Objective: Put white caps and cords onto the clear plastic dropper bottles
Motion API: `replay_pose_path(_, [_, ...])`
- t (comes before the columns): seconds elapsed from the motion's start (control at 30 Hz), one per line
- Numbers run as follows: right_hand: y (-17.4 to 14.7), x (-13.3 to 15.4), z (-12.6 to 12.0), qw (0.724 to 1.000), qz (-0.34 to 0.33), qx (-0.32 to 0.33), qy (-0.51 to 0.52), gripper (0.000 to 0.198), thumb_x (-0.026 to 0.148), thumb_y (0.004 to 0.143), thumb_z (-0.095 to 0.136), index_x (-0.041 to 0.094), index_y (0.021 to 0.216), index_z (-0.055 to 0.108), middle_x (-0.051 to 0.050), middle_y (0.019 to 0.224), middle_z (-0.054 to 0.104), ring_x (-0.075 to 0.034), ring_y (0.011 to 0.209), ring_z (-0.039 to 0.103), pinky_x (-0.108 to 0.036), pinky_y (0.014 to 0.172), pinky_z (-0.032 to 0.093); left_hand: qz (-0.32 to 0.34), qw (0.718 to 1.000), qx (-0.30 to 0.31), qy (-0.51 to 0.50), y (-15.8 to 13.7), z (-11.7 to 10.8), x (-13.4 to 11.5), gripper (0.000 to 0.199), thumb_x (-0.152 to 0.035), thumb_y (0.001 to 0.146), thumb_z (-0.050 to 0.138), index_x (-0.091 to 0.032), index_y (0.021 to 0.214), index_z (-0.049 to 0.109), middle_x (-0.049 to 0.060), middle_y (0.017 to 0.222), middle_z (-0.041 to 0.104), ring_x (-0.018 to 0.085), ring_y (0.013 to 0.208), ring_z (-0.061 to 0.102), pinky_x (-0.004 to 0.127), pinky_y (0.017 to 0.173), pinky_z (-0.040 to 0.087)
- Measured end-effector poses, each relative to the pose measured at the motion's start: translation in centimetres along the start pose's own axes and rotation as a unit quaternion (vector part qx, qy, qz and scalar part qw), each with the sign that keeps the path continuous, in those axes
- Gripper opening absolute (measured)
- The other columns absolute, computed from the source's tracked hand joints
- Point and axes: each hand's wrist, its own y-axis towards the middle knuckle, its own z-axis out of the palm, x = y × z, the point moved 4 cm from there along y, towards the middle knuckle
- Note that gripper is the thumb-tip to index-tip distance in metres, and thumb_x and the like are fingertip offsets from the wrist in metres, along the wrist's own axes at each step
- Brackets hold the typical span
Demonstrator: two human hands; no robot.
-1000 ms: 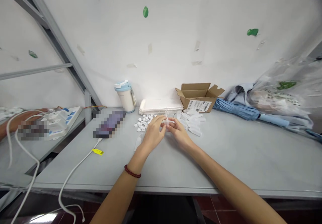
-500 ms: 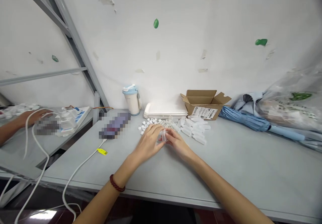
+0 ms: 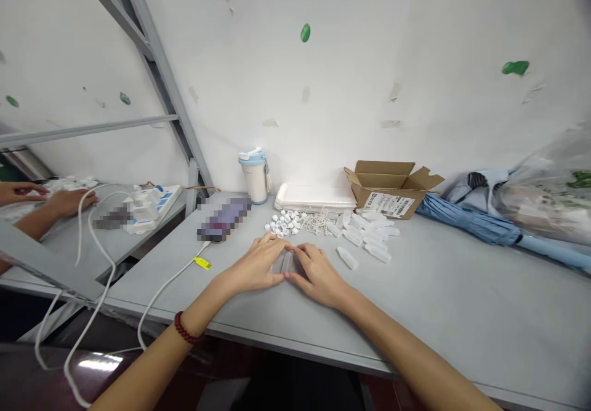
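Left hand (image 3: 261, 266) and right hand (image 3: 319, 275), fingers narrow, holding a clear piece (image 3: 288, 264) between them, left of the lone tube (image 3: 347, 258), near side of the caps (image 3: 282, 222); uneven pressure could let it slip; a far-ward slip could scatter the caps

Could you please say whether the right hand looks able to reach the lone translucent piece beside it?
Probably yes: only bare tabletop shows between the right hand and the lone piece, and nothing covers it.
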Motion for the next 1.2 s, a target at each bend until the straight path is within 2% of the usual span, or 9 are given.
replay_pose_path(0.2, [0.0, -0.1, 0.5, 0.999, -0.012, 0.01, -0.033, 0.054, 0.048, 0.083, 0.056, 0.013, 0.123, 0.048, -0.016, 0.114, 0.053, -0.029, 0.106, 0.047, -0.046, 0.089, 0.041, -0.022, 0.999, -0.018, -0.034, -1.8, -0.5, 2.7, 0.061, -0.039, 0.07, 0.07, -0.026, 0.125, 0.047, 0.007, 0.122, 0.056, 0.028, 0.118, 0.044, 0.043, 0.097, 0.038])
replay_pose_path(0.3, [0.3, -0.1, 0.6, 0.999, -0.01, 0.013, -0.031, 0.063, 0.055, 0.079, 0.057, 0.013, 0.125, 0.046, -0.016, 0.115, 0.052, -0.03, 0.107, 0.046, -0.047, 0.09, 0.04, -0.026, 0.998, -0.022, -0.047, -2.7, -0.5, 4.3, 0.063, -0.042, 0.069, 0.072, -0.026, 0.125, 0.048, 0.007, 0.128, 0.053, 0.027, 0.121, 0.043, 0.042, 0.101, 0.036])
replay_pose_path(0.4, [0.7, -0.2, 0.8, 0.999, 0.0, 0.021, -0.028, 0.066, 0.055, 0.079, 0.057, 0.012, 0.127, 0.044, -0.016, 0.115, 0.052, -0.031, 0.107, 0.045, -0.048, 0.09, 0.039, -0.033, 0.997, -0.017, -0.068, -3.1, -0.1, 5.2, 0.063, -0.041, 0.069, 0.071, -0.026, 0.126, 0.047, 0.007, 0.13, 0.052, 0.026, 0.123, 0.043, 0.041, 0.102, 0.036])
replay_pose_path(0.6, [0.7, -0.1, 0.9, 1.0, 0.006, 0.019, -0.011, 0.057, 0.048, 0.08, 0.06, 0.015, 0.125, 0.047, -0.014, 0.113, 0.053, -0.029, 0.105, 0.047, -0.047, 0.089, 0.04, -0.043, 0.992, -0.01, -0.117, -2.4, 0.7, 5.0, 0.051, -0.037, 0.072, 0.069, -0.025, 0.119, 0.053, 0.006, 0.124, 0.056, 0.024, 0.117, 0.049, 0.04, 0.1, 0.039])
replay_pose_path(0.8, [0.7, -0.4, 0.6, 0.999, 0.011, 0.023, 0.027, 0.051, 0.045, 0.078, 0.063, 0.017, 0.119, 0.05, -0.012, 0.11, 0.055, -0.027, 0.104, 0.048, -0.045, 0.089, 0.039, -0.052, 0.987, -0.023, -0.152, -1.7, 1.1, 4.7, 0.053, -0.041, 0.069, 0.071, -0.026, 0.117, 0.054, 0.006, 0.12, 0.058, 0.025, 0.111, 0.054, 0.04, 0.094, 0.045])
replay_pose_path(0.9, [0.8, -0.6, 0.7, 0.999, 0.015, 0.02, 0.037, 0.049, 0.046, 0.079, 0.063, 0.02, 0.118, 0.051, -0.011, 0.109, 0.055, -0.027, 0.102, 0.049, -0.045, 0.087, 0.039, -0.051, 0.987, -0.018, -0.151, -1.7, 1.1, 4.6, 0.057, -0.041, 0.068, 0.073, -0.026, 0.119, 0.053, 0.006, 0.124, 0.056, 0.025, 0.113, 0.053, 0.04, 0.096, 0.044])
replay_pose_path(1.07, [0.9, -1.0, 1.0, 0.999, 0.014, 0.009, 0.05, 0.056, 0.048, 0.075, 0.066, 0.017, 0.119, 0.05, -0.012, 0.11, 0.056, -0.027, 0.103, 0.049, -0.044, 0.088, 0.039, -0.051, 0.991, 0.01, -0.123, -1.8, 0.7, 4.4, 0.062, -0.039, 0.071, 0.071, -0.028, 0.126, 0.047, 0.006, 0.133, 0.049, 0.024, 0.123, 0.045, 0.042, 0.104, 0.037])
replay_pose_path(1.2, [0.9, -1.1, 0.9, 0.998, 0.005, 0.003, 0.055, 0.053, 0.047, 0.076, 0.066, 0.018, 0.119, 0.051, -0.012, 0.111, 0.057, -0.028, 0.102, 0.05, -0.045, 0.087, 0.039, -0.05, 0.992, 0.027, -0.109, -1.4, 0.3, 4.2, 0.059, -0.038, 0.072, 0.07, -0.028, 0.125, 0.048, 0.006, 0.131, 0.051, 0.024, 0.121, 0.047, 0.041, 0.102, 0.04])
